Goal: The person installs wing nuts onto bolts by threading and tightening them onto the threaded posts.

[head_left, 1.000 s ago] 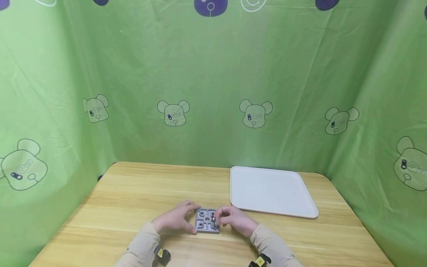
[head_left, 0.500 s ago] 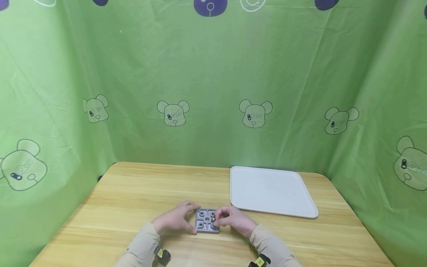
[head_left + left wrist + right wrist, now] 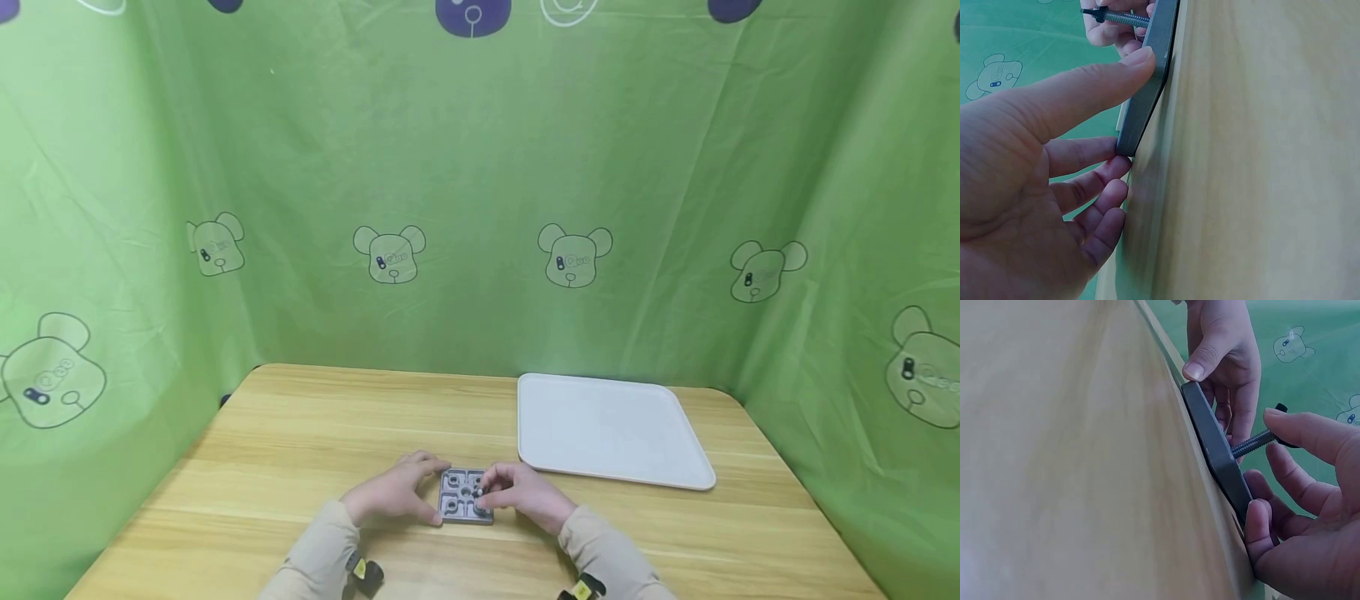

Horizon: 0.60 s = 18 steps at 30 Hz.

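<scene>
Right grip (image 3: pixel 527 497) pinches 1 screw (image 3: pixel 1251 445) standing on gray plate (image 3: pixel 458 497).

The grey plate (image 3: pixel 1215 445) hides the lower end of the bolt (image 3: pixel 1253 445).

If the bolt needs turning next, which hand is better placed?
Probably the right hand: it grips the threaded bolt near its upper end, while the left hand grips the grey plate by its left side.

Square plate (image 3: pixel 465 510): grey, grooved top, holes visible at centre, 10 and 8 o'clock; lies flat. Bolt (image 3: pixel 1252 445): grey threaded shank, black head; stands roughly upright in plate's 3 o'clock half
</scene>
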{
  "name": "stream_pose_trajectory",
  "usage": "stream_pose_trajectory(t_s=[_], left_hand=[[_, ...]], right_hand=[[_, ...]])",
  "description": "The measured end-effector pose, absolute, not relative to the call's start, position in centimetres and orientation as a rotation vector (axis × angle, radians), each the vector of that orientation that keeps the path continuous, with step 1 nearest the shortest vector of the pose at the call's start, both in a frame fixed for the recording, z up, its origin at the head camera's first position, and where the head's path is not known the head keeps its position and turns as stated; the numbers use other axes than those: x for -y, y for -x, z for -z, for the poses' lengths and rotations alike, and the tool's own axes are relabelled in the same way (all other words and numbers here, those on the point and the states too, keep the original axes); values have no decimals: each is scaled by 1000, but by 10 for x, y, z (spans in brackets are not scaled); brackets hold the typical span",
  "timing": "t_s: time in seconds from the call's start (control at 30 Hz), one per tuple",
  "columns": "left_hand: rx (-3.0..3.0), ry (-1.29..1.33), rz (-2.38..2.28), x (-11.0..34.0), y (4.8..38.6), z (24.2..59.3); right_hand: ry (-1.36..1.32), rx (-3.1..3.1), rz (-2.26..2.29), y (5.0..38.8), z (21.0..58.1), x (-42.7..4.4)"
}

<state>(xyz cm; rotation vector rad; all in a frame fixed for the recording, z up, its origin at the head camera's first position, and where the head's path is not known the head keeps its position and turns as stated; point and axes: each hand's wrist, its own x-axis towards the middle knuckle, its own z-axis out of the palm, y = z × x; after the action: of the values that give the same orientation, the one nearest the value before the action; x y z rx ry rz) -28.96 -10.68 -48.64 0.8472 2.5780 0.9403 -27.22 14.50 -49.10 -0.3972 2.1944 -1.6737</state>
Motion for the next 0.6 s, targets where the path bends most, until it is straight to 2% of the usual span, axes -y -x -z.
stream_pose_trajectory(t_s=[0.6], left_hand=[[-2576, -853, -941, 107, 289, 486]], right_hand=[[370, -2249, 1658, 271, 493, -140]])
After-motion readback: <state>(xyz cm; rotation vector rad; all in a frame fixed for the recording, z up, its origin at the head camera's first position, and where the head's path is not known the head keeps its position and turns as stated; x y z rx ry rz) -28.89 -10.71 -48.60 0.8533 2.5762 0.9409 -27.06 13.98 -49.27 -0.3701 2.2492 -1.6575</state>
